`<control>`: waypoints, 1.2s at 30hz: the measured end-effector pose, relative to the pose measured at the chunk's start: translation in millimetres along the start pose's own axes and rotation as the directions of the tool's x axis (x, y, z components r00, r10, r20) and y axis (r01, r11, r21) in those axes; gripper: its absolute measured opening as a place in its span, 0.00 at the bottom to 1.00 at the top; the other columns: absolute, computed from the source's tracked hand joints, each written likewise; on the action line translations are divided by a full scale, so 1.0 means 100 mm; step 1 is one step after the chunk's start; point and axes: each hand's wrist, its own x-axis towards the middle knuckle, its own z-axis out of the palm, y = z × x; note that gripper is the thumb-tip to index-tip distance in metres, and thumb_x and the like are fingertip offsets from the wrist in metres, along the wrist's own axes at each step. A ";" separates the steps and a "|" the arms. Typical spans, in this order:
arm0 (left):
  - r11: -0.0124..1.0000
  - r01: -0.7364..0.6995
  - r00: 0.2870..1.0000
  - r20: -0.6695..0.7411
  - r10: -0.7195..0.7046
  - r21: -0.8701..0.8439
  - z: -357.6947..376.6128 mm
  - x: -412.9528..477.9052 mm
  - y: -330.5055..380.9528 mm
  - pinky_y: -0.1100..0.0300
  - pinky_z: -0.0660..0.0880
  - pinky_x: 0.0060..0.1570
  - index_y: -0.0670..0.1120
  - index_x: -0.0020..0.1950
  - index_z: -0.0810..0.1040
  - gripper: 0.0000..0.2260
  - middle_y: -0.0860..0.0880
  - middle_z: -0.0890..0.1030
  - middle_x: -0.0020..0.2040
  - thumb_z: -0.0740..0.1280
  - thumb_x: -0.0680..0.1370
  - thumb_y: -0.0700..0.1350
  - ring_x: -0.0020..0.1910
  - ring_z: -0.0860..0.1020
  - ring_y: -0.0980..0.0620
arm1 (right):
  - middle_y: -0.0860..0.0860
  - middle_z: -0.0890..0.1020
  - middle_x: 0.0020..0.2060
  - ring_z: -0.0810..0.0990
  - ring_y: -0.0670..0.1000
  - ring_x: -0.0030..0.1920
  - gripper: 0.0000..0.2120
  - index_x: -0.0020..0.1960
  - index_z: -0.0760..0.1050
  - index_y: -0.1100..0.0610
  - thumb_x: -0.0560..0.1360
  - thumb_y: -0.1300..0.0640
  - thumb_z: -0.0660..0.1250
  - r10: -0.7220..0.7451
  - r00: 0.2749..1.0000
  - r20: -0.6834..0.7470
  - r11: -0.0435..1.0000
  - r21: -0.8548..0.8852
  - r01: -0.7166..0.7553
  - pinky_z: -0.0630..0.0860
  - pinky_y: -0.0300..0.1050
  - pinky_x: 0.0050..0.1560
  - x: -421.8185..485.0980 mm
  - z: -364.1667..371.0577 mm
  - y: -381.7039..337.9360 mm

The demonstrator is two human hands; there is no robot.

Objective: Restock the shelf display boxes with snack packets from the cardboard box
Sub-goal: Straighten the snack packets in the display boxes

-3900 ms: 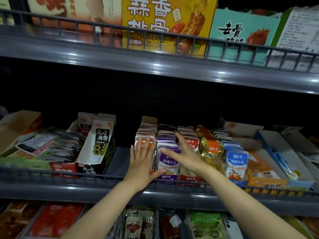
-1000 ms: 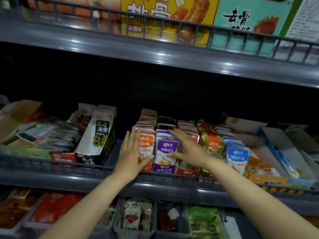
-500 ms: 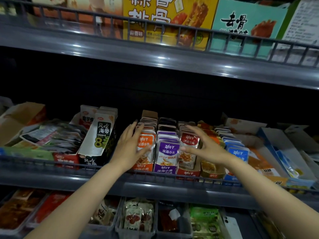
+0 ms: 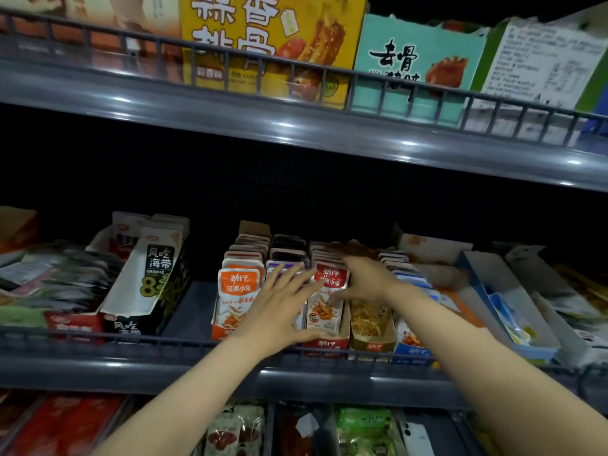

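Observation:
Five narrow display boxes of upright snack packets stand side by side on the middle shelf: orange (image 4: 237,291), purple (image 4: 283,263), red (image 4: 330,292), gold (image 4: 371,319) and blue (image 4: 409,340). My left hand (image 4: 279,307) lies flat with fingers spread over the front of the purple row, its fingertips reaching the red front packet. My right hand (image 4: 363,278) is over the gold row with fingers stretched back across the packet tops and thumb by the red packet; it is motion-blurred. Neither hand holds a packet. The cardboard box is out of view.
A wire rail (image 4: 184,340) runs along the shelf's front edge. A black-and-white seaweed box (image 4: 154,278) stands left of a bare gap (image 4: 190,307). Open boxes (image 4: 506,291) sit to the right. Large cartons (image 4: 273,44) fill the shelf above, and packet bins (image 4: 237,429) the shelf below.
My left hand has slid right from the orange row onto the purple row. My right hand has stayed over the gold row, its fingers reaching further back. The rows look straightened.

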 end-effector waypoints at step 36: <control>0.927 0.199 0.957 0.267 -0.113 -0.318 0.36 0.33 0.74 0.57 0.48 0.74 0.49 0.77 0.37 0.42 0.52 0.39 0.78 0.61 0.76 0.62 0.77 0.43 0.55 | 0.52 0.65 0.73 0.65 0.53 0.71 0.46 0.76 0.54 0.53 0.67 0.41 0.73 -0.036 0.999 -0.002 0.966 -0.256 0.035 0.59 0.49 0.71 -0.44 -0.10 0.54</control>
